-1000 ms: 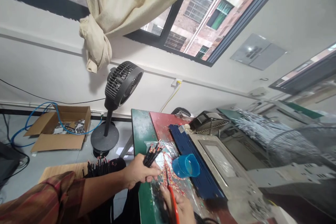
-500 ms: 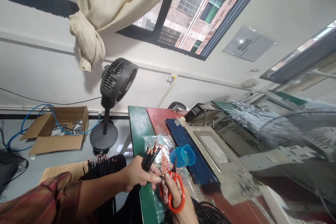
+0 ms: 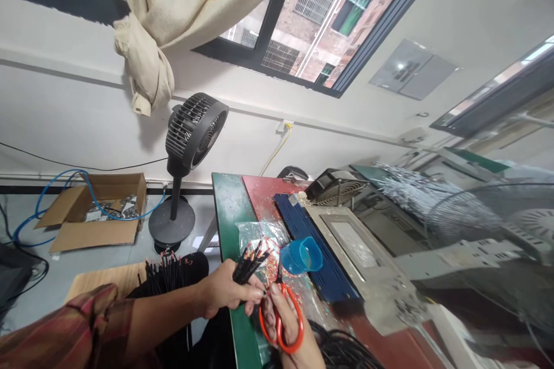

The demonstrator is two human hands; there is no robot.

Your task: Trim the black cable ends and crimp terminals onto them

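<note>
Clock centred on the left hand. 9 o'clock: upright sheaf of thin black cables with frayed reddish ends (image 3: pixel 167 274). Table with smooth green-and-red top (image 3: pixel 242 337); its straight left edge runs beneath the left wrist. Left hand (image 3: pixel 225 287) closed around a fanned bundle of black-sheathed cables (image 3: pixel 247 266) above the table; long axis 7 to 1, stripped tips toward 1. 1 o'clock: crinkled clear plastic sheet (image 3: pixel 255 232), red-yellow scraps on it. Right hand (image 3: pixel 289 317), 3 to 4, grips orange-handled scissors (image 3: pixel 283 287), thumb through a loop, blades toward 12; fingertips near the left's. 2 o'clock: round translucent blue plastic cup (image 3: pixel 298 255), narrow gap from bundle; slotted navy panel (image 3: pixel 298 222) borders it.
</note>
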